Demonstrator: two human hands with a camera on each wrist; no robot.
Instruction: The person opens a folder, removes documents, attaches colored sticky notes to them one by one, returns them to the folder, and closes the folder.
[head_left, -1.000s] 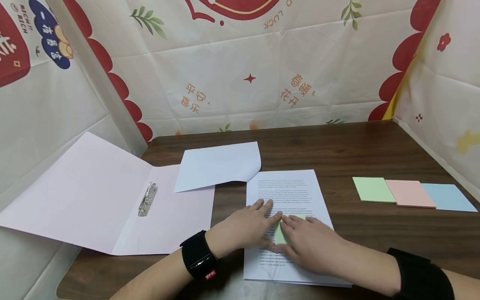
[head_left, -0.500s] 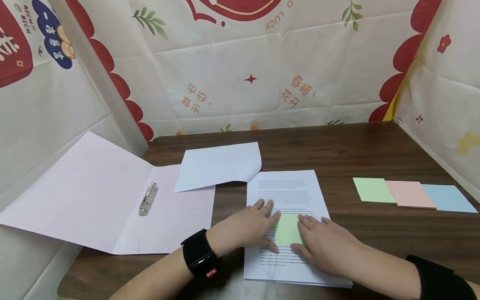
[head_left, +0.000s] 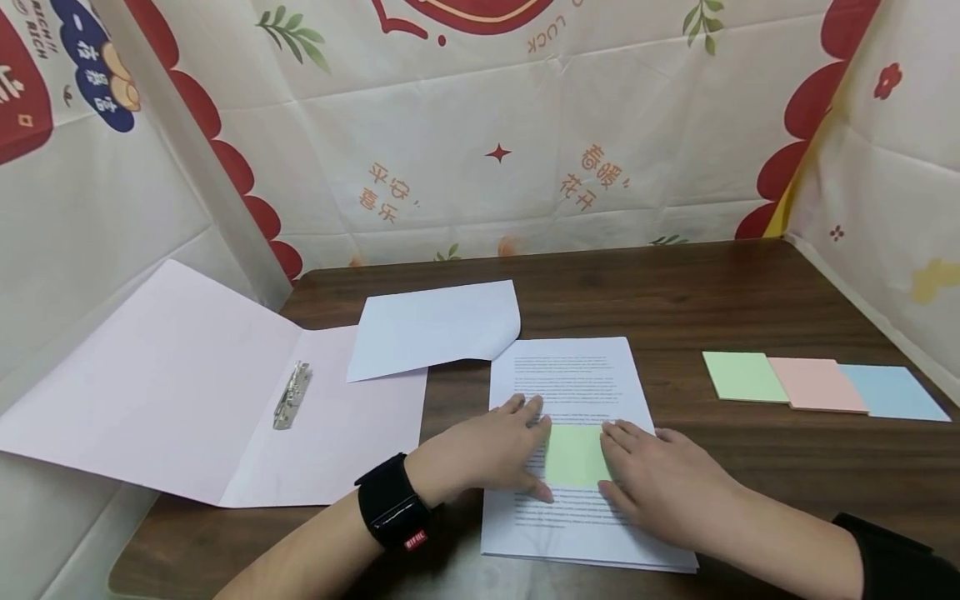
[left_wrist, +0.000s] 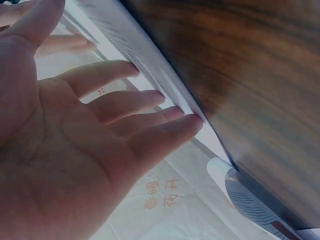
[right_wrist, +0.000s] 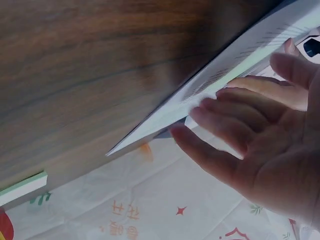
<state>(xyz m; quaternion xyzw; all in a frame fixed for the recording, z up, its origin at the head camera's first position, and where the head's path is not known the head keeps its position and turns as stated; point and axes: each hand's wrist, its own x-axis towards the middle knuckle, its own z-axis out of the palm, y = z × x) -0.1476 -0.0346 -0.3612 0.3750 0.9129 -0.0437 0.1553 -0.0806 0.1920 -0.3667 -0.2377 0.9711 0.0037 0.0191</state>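
A green sticky note (head_left: 576, 457) lies across the printed text on a stack of white paper (head_left: 573, 379). At the note's left edge my left hand (head_left: 487, 450) rests on the page with fingers spread. My right hand (head_left: 663, 479) lies at the note's right edge, fingertips on its border and fingers nearly straight. Both wrist views show the fingers extended with the tips at the sheet; in the left wrist view the palm of the left hand (left_wrist: 75, 135) faces the camera, and nothing is gripped.
An open pink folder (head_left: 161, 400) with a metal clip (head_left: 292, 396) lies at left. A white sheet (head_left: 435, 327) overlaps the folder and the stack's corner. Green (head_left: 745, 377), pink (head_left: 817, 385) and blue (head_left: 894, 392) sticky note pads sit in a row at right on the wooden table (head_left: 675, 292).
My right hand has slid rightward across the green sticky note, uncovering it. The left hand stays at the note's left edge, its thumb now apart from the right hand.
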